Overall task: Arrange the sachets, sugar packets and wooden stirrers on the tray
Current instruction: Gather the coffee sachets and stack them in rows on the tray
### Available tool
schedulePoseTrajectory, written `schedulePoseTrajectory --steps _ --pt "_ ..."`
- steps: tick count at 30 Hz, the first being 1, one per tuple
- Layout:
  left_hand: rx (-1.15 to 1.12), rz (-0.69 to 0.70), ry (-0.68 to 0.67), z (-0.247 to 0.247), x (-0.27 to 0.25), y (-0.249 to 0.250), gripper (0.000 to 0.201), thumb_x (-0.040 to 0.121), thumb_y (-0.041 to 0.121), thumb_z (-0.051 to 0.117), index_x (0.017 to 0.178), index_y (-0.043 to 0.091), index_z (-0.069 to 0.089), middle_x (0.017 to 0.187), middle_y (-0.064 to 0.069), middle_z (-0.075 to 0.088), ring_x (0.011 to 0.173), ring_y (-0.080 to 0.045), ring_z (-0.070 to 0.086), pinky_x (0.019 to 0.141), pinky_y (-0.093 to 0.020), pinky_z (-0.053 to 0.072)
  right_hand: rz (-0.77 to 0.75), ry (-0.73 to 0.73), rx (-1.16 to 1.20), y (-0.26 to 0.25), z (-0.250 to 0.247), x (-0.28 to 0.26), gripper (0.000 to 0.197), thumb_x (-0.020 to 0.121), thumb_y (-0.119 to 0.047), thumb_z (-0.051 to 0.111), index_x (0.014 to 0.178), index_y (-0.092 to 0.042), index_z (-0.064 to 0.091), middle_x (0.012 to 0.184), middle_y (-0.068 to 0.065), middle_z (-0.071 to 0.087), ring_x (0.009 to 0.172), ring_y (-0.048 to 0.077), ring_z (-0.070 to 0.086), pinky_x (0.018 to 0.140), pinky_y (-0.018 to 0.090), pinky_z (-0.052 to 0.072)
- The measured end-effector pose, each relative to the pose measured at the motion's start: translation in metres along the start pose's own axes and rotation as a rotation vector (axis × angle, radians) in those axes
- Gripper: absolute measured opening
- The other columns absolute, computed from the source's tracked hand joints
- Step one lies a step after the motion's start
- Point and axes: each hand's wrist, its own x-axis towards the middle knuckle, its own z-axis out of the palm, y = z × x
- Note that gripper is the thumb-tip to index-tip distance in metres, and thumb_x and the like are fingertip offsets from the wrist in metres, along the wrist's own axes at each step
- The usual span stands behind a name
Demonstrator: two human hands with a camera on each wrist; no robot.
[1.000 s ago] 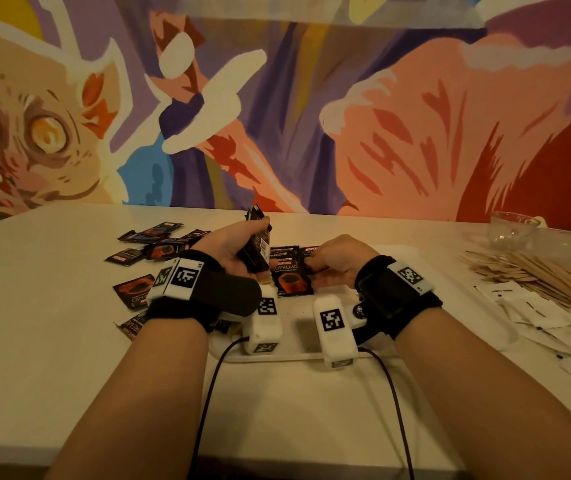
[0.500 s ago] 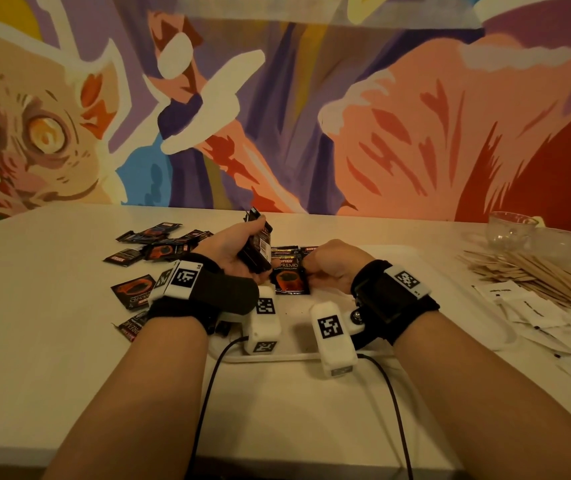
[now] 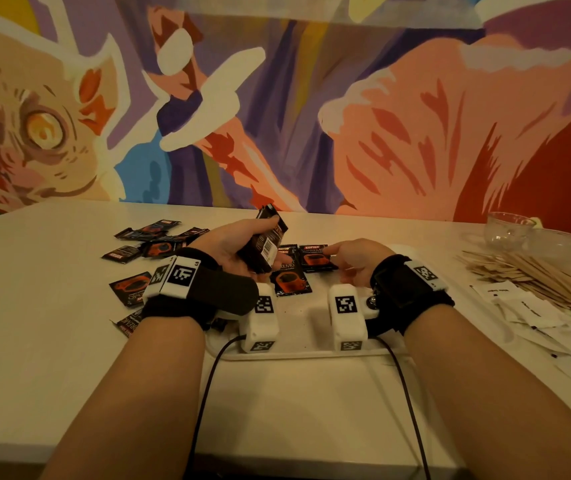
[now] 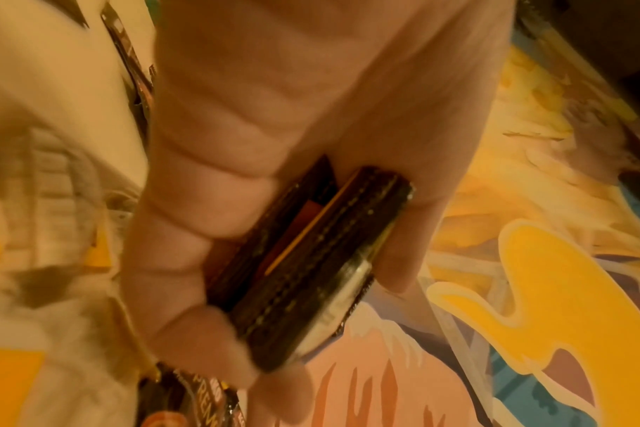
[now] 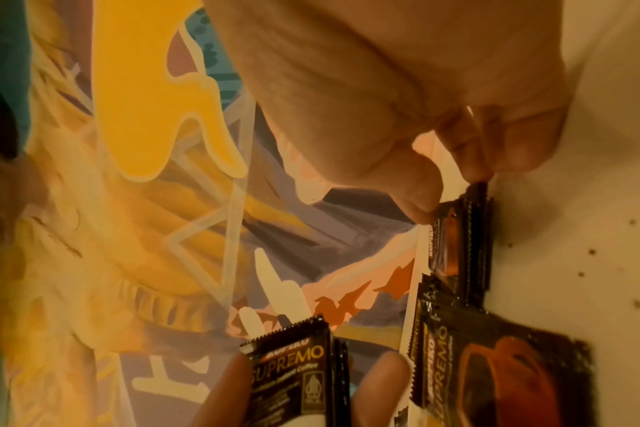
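The left hand (image 3: pixel 232 247) grips a stack of coffee sachets (image 3: pixel 263 242); the right hand (image 3: pixel 356 261) pinches one sachet (image 3: pixel 315 259) on the tray (image 3: pixel 311 353). The loose stack may slip and scatter.

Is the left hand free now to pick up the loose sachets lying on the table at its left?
Probably not yet: the left hand already grips a stack of coffee sachets. The loose sachets lie unobstructed nearby.
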Motion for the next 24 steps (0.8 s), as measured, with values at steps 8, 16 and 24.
schedulePoseTrajectory --steps 8,16,24 --pt "0.093 -0.024 0.014 0.000 -0.001 -0.002 0.055 0.092 0.041 0.052 0.133 0.006 0.041 0.101 -0.020 0.059 0.076 -0.025 0.060 0.048 -0.027 0.056 -0.003 0.086 -0.012 0.006 -0.009 0.015 0.011 0.088 -0.001 0.055 0.098 0.000 0.060 0.066 0.006 0.047 0.054 0.013 0.042 0.054 0.022 0.036" --pt "0.104 -0.015 0.012 0.001 0.000 -0.004 0.057 0.090 0.040 0.055 0.132 0.004 0.042 0.093 -0.018 0.060 0.074 -0.025 0.061 0.045 -0.025 0.052 -0.057 0.164 -0.434 -0.002 0.004 0.019 0.045 0.078 -0.034 0.074 0.104 -0.002 0.055 0.090 0.010 0.054 0.073 0.020 0.049 0.051 0.022 0.034" --pt "0.088 -0.009 -0.003 0.003 -0.001 -0.003 0.046 0.092 0.039 0.053 0.123 0.007 0.045 0.093 -0.017 0.058 0.075 -0.024 0.058 0.045 -0.025 0.053 -0.080 0.073 -0.139 0.006 -0.013 0.023 0.029 0.089 -0.001 0.053 0.069 -0.018 0.043 0.078 0.000 0.048 0.064 0.008 0.048 0.041 0.011 0.046"
